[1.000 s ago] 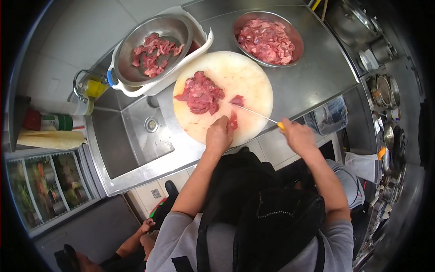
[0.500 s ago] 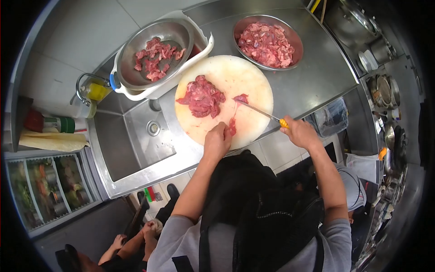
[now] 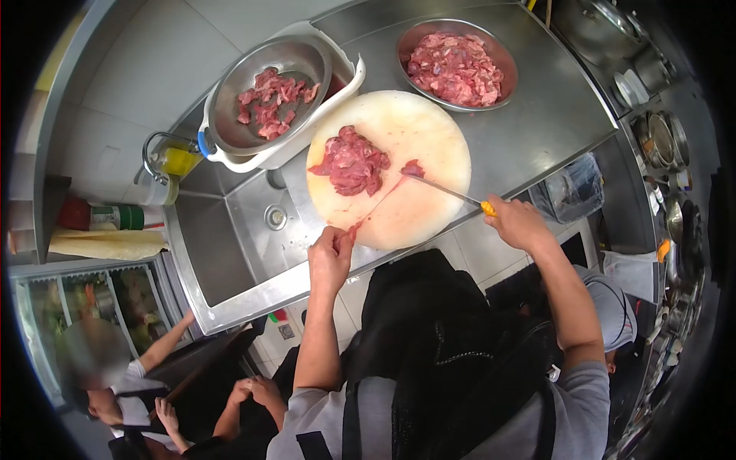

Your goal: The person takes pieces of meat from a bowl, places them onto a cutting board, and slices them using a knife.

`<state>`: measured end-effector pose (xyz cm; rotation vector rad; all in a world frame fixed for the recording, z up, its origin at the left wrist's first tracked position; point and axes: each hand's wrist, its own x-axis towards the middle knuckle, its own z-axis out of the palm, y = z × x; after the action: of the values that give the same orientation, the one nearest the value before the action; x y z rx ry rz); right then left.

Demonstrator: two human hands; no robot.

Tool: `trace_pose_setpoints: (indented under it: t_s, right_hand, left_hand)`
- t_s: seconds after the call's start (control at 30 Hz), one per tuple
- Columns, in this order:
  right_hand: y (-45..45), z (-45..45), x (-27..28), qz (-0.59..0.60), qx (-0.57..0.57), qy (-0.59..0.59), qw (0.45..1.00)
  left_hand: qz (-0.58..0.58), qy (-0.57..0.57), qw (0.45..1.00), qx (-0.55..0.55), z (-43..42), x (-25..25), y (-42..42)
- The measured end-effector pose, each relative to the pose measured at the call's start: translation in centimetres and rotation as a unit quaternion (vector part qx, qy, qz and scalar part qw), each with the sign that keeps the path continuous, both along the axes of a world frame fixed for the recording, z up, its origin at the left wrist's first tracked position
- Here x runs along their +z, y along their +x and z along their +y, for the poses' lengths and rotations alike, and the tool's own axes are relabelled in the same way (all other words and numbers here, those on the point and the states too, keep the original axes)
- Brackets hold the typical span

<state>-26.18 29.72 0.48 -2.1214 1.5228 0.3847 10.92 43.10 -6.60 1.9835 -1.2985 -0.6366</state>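
Item: steel bowl, right, on the metal counter. Contents: cut raw meat, heaped close to the rim.

Item: steel bowl, left. Contents: a few loose meat scraps, with bare metal showing around them. Seated, tilted, in a white plastic tub with a blue part at its near corner; something dark red shows in the gap between bowl and tub wall.

Item: round whitish cutting board, between the two bowls on my side of the counter. On it: one pile of raw meat toward the left; one small meat piece to the right of the pile, well apart from its bulk.

Item: knife, yellow handle. Its tip lies at the small piece. Right hand: fingers wrapped round the handle.

Item: thin meat strand, drawn straight from the small piece to the board's near left edge. Left hand: fingertips pinched together on its end.

Item: metal sink, left of the board; drain visible.

Item: bin with clear liner, right, below counter level. Contents: I cannot tell.

Item: divided case, far left. Contents: blurred, green and orange; partly hidden by a co-worker's head.
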Motion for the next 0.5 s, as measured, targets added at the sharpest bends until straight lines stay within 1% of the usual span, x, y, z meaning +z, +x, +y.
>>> trace_pose_setpoints:
  t_s: [0.07, 0.17, 0.3, 0.37, 0.4, 0.43, 0.5]
  right_hand:
    - [0.2, 0.4, 0.9, 0.025, -0.018, 0.020, 0.999]
    - [-0.4, 0.4, -0.1, 0.021, -0.011, 0.031, 0.999]
    - [-0.7, 0.7, 0.1, 0.003, -0.014, 0.055, 0.998]
    - [-0.9, 0.7, 0.3, -0.013, -0.010, 0.068, 0.998]
    - [-0.9, 0.6, 0.4, -0.014, -0.011, 0.068, 0.998]
    - [-0.8, 0.6, 0.5, -0.029, -0.014, 0.088, 0.996]
    - [-1.0, 0.7, 1.0, -0.046, -0.022, 0.106, 0.993]
  left_hand:
    - [-0.004, 0.002, 1.000, 0.013, 0.2, 0.6, 0.5]
    - [-0.020, -0.015, 0.999, 0.027, 0.3, 0.5, 1.8]
    - [-0.062, 0.002, 0.997, 0.044, 0.3, 1.5, 3.3]
    - [-0.018, -0.055, 0.995, 0.081, 0.3, 1.2, 4.1]
    - [-0.030, -0.061, 0.995, 0.075, 0.1, 2.2, 3.9]
    - [-0.032, -0.061, 0.995, 0.073, -0.1, 2.1, 4.2]
    - [-0.041, -0.141, 0.986, 0.080, -0.6, 1.7, 5.4]
